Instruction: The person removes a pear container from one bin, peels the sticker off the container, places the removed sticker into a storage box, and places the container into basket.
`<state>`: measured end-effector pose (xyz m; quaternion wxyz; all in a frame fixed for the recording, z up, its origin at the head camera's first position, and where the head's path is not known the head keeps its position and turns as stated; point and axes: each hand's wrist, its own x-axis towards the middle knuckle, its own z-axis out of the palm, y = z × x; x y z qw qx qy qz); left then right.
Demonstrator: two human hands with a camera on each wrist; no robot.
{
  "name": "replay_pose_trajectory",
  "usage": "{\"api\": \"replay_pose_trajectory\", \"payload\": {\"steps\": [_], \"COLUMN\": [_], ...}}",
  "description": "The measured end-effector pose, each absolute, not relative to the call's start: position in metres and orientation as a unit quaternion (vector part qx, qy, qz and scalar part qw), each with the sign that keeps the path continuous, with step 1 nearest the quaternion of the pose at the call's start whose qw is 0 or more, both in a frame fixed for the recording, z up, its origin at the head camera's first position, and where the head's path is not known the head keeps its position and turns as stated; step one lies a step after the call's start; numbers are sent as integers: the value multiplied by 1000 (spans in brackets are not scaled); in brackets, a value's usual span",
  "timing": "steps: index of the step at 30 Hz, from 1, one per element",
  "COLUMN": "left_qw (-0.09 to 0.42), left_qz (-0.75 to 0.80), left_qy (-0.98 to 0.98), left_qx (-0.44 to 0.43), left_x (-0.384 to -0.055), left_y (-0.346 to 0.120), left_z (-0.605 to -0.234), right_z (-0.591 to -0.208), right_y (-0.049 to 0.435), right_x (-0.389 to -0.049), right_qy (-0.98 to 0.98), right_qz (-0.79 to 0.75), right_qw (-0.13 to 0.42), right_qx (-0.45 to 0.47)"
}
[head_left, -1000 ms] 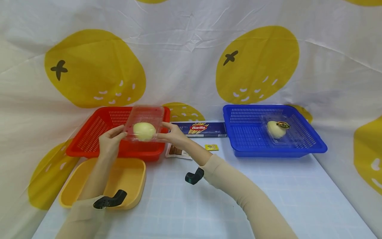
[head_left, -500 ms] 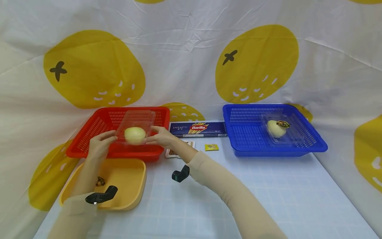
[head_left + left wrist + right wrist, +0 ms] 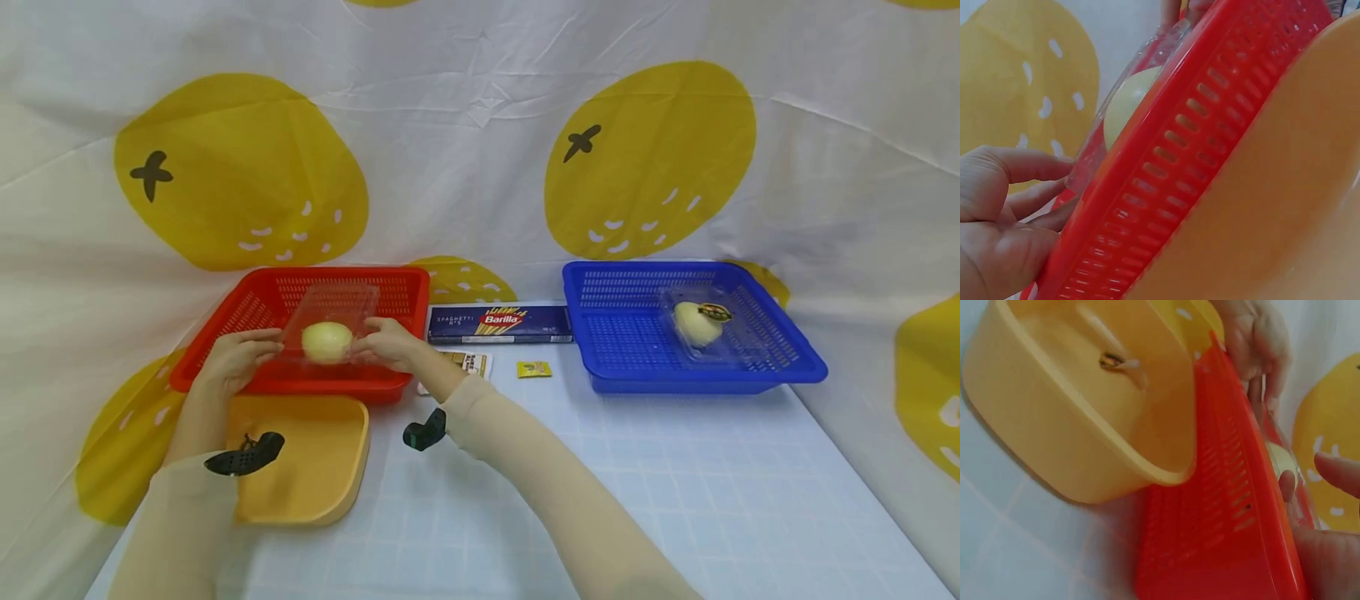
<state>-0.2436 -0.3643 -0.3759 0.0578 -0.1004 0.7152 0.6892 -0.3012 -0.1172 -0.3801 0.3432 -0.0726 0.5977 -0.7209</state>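
Note:
A clear plastic box (image 3: 341,297) with a pale yellow, rounded item (image 3: 327,342) in it is low in the red basket (image 3: 360,387), near the front rim. My left hand (image 3: 236,358) holds the box's left edge, and in the left wrist view its fingers (image 3: 1041,165) touch a corner. At the opposite side, my right hand (image 3: 390,343) grips the right edge between thumb and fingers. In the right wrist view the red rim (image 3: 1254,450) hides much of the box. Whether the box touches the basket floor cannot be seen.
In front of the red basket stands a yellow tub (image 3: 341,467) with a small dark item (image 3: 1110,360) inside. A blue basket (image 3: 697,387) at right bears a similar box (image 3: 686,293). Between the baskets lie a spaghetti box (image 3: 498,323), a yellow sachet (image 3: 534,369) and a half-hidden packet (image 3: 474,364).
Both hands have moved left and slightly down with the clear box, bringing it from above the red basket's front rim down into the basket. The other things stay where they were.

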Motion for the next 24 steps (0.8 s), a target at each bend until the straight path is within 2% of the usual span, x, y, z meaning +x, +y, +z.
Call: {"api": "replay_pose_trajectory", "payload": {"steps": [9, 18, 24], "left_qw": [71, 44, 27], "left_qz": [645, 539, 532], "left_qy": [754, 835, 836], "left_qx": [-101, -102, -135], "left_x": [-252, -260, -260], "left_y": [-367, -356, -349], "left_z": [-379, -386, -386], "right_z": [-387, -394, -395], "right_y": [-129, -135, -136], "right_x": [-306, -305, -303], "right_qy": [575, 588, 596], "right_qz": [-750, -746, -735], "right_qw": [325, 311, 317], "right_qx": [-44, -41, -58]}}
